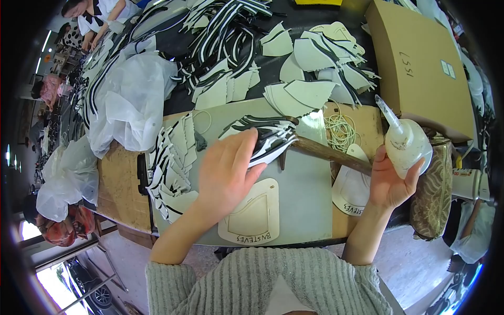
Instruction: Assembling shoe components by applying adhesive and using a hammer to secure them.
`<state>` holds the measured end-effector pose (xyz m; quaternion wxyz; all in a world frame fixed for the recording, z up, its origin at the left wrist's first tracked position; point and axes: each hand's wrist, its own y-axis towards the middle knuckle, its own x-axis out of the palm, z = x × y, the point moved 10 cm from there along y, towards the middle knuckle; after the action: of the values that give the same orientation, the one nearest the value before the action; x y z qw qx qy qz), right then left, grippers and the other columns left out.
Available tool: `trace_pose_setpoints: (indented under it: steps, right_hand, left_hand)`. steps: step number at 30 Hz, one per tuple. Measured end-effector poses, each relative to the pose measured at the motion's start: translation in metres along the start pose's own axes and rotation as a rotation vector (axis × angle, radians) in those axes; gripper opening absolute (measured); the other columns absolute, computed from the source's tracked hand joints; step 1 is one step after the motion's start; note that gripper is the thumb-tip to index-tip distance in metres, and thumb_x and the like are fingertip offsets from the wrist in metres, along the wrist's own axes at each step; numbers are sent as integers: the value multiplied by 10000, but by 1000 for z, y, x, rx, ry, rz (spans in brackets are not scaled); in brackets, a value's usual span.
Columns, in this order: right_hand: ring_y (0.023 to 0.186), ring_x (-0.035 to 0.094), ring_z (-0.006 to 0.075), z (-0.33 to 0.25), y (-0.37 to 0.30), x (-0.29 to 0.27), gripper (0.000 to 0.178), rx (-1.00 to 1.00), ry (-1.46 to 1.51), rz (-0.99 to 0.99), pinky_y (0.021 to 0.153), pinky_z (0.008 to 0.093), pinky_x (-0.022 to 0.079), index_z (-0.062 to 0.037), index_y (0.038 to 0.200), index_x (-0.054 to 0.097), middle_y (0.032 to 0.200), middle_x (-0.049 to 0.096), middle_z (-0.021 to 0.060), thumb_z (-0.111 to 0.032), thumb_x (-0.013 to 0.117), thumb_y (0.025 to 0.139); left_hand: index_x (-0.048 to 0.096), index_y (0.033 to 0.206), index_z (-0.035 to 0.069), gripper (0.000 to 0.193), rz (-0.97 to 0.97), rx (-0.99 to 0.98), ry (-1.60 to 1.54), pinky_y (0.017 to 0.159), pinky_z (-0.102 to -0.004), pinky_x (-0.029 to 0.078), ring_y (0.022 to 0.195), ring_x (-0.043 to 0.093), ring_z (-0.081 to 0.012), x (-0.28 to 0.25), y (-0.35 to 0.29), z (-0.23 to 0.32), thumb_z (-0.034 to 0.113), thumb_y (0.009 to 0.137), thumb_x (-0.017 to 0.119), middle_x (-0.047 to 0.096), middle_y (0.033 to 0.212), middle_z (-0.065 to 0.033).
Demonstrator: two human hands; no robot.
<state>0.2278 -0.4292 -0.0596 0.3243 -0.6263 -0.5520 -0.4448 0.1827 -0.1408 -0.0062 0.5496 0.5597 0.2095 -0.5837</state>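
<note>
While the right hand (391,181) grasped a white squeeze bottle (410,147), nozzle tilted up and leftward, the left hand (228,168) lay back upward over a stack of black-and-white pieces (273,142); from where I stood, I could not tell whether its fingers gripped them. The stack occupied the upper middle of a grey board (307,210). Beside it, a wooden handle (331,154) extended toward the right hand. A white template (251,212) lay nearer the person, overlapping pale pieces (178,149) to the left, and a cardboard box (422,63) beyond the bottle.
</note>
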Motion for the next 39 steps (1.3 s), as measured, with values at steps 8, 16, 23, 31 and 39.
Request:
trace_pose_setpoints:
  steps: [8, 16, 23, 31, 39]
  right_hand:
    - [1237, 468, 299, 2, 0, 2, 483, 30, 25, -29, 983, 498, 432, -80, 1333, 431, 1364, 468, 126, -270, 583, 916]
    - [1235, 468, 304, 2, 1, 5, 482, 15, 43, -31, 986, 499, 429, -77, 1331, 433, 1362, 469, 129, -266, 585, 914]
    - [1228, 475, 304, 3, 1, 5, 476, 22, 34, -34, 980, 496, 435, -75, 1326, 439, 1355, 477, 129, -262, 586, 914]
    - [1208, 488, 300, 2, 1, 1, 477, 16, 13, -7, 963, 477, 446, -74, 1313, 449, 1329, 496, 125, -254, 608, 901]
    - [1228, 467, 309, 4, 2, -3, 505, 17, -5, -5, 961, 478, 452, -64, 1326, 425, 1344, 473, 133, -281, 600, 905]
  left_hand:
    - [566, 1029, 30, 476, 131, 148, 75, 859, -486, 447, 1025, 571, -335, -5, -4, 25, 84, 596, 755, 561, 1195, -158]
    - [619, 880, 75, 304, 66, 63, 30, 894, -470, 437, 1065, 546, -320, -1, -4, 18, 77, 589, 708, 565, 1100, -119]
    - [614, 872, 65, 231, 108, 152, 142, 897, -495, 450, 1093, 552, -370, -1, -8, 32, 100, 653, 679, 574, 1060, -129]
    - [622, 842, 75, 181, 95, 157, 167, 803, -444, 431, 986, 538, -274, 1, -5, 37, 117, 669, 651, 540, 937, -72]
    - [620, 842, 58, 213, 115, 240, 268, 841, -453, 457, 950, 526, -274, 5, -9, 54, 107, 637, 649, 542, 928, -81]
